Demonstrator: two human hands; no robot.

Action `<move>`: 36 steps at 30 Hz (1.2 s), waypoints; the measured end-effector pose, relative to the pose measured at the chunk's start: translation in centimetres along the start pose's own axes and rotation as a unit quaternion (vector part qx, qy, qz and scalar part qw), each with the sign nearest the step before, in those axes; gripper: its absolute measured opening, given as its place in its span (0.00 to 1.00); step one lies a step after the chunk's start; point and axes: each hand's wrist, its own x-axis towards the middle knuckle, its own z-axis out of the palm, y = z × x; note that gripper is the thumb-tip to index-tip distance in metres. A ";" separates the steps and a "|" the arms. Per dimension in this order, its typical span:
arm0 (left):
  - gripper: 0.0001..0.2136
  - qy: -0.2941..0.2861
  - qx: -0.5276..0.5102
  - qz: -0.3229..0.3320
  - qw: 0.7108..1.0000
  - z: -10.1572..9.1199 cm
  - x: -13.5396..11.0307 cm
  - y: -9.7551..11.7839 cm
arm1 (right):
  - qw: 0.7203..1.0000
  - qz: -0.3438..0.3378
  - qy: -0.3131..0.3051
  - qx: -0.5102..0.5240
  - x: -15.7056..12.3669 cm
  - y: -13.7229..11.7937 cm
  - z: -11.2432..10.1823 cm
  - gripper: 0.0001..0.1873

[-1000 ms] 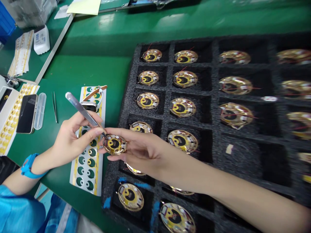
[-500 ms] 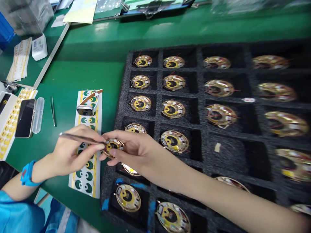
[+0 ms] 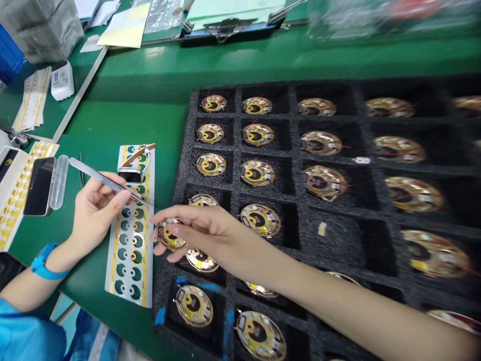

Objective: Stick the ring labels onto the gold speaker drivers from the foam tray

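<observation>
Pinched in my left hand (image 3: 95, 208) is a pair of metal tweezers (image 3: 98, 175), their tip pointing right, a little short of my right hand. My right hand (image 3: 205, 230) is closed round a gold round part (image 3: 169, 234) with a yellow and black face, the thumb lying over it. That part is held above the left edge of a black foam tray (image 3: 184, 150), whose compartments hold several similar gold parts (image 3: 259, 220). Below and between the hands lies a white and yellow sticker sheet (image 3: 130, 250) with cut-out shapes. A watch (image 3: 131, 173) rests on its upper end.
To the left lie a phone (image 3: 39, 186), a clear plastic case (image 3: 59, 183), a second pair of tweezers (image 3: 81, 168) and another sticker sheet (image 3: 18, 200). A clipboard (image 3: 225, 27) and papers (image 3: 126, 25) are at the back of the green table (image 3: 150, 80).
My left hand has drawn back to the left with the tweezers, whose tip has come away from the gold part. My right hand still holds that part. The view has shifted slightly.
</observation>
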 end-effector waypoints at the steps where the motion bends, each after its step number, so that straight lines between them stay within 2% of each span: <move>1: 0.09 -0.004 -0.006 -0.007 1.000 0.0 0.0 0.0 | 1.000 0.003 -0.008 0.007 -0.1 -0.2 -0.1 0.11; 7: 0.11 -0.002 -0.003 -0.019 1.000 0.0 0.2 0.3 | 0.998 0.052 -0.033 0.013 -0.3 -1.6 -0.4 0.12; 11: 0.11 -0.004 0.006 -0.024 1.000 -0.3 0.4 0.1 | 0.998 0.039 -0.018 0.037 -0.2 -1.0 -0.3 0.14; 16: 0.11 -0.002 -0.005 -0.031 0.999 -0.8 0.9 -0.1 | 0.997 0.070 -0.022 0.039 0.2 -0.7 0.0 0.17; 18: 0.12 0.002 -0.012 -0.028 1.000 -1.2 1.2 0.0 | 0.997 0.057 -0.024 0.038 0.1 -1.3 0.1 0.16; 20: 0.12 0.010 -0.010 -0.016 1.000 -1.7 1.6 0.1 | 0.999 0.013 -0.018 0.027 -0.4 -2.8 0.1 0.16; 21: 0.11 0.011 -0.008 -0.006 1.000 -2.0 1.8 0.1 | 1.000 -0.019 0.002 0.007 -0.9 -4.0 -0.1 0.16; 23: 0.09 0.008 -0.004 0.011 1.000 -2.7 2.4 -0.3 | 0.990 -0.094 0.082 -0.068 -2.4 -7.0 -0.6 0.15; 25: 0.07 -0.005 -0.010 0.014 1.000 -3.3 3.0 -0.7 | 0.955 -0.145 0.194 -0.173 -4.2 -10.1 -1.6 0.12; 26: 0.06 -0.016 -0.017 0.009 1.000 -3.6 3.3 -0.9 | 0.935 -0.142 0.241 -0.219 -5.2 -11.4 -2.3 0.11; 28: 0.05 -0.046 -0.032 -0.006 0.998 -4.1 3.7 -1.1 | 0.911 -0.077 0.294 -0.277 -7.1 -12.8 -3.9 0.08; 30: 0.06 -0.061 -0.036 -0.026 0.997 -4.6 3.8 -0.8 | 0.904 0.027 0.308 -0.294 -8.6 -12.3 -5.4 0.05; 33: 0.08 -0.031 -0.030 -0.047 0.998 -5.1 3.7 0.2 | 0.895 0.140 0.310 -0.290 -10.0 -9.1 -6.5 0.07; 36: 0.10 -0.003 -0.013 -0.076 0.997 -5.2 3.4 1.3 | 0.876 0.165 0.313 -0.327 -10.7 -6.1 -6.4 0.14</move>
